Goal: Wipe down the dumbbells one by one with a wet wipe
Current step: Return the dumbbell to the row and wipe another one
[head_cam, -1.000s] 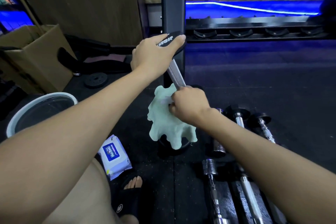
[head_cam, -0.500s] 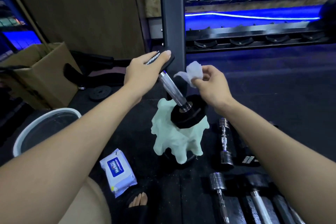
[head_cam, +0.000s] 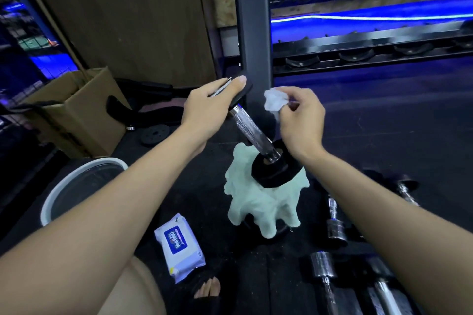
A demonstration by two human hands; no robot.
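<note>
Fingers (head_cam: 294, 96) pinch the wet wipe (head_cam: 273, 101) beside the left hand (head_cam: 207, 107) gripping the tilted dumbbell (head_cam: 252, 130).

A dumbbell (head_cam: 258, 135) stands tilted on a cloth (head_cam: 258, 202) at frame centre, wipes pack (head_cam: 179, 245) lower left, bucket (head_cam: 51, 197) further left, more dumbbells (head_cam: 335, 227) lower right.

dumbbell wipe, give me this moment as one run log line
left hand: steadies dumbbell by top end, tilted | right hand: holds wet wipe off handle | lower end: on pale green cloth
</note>
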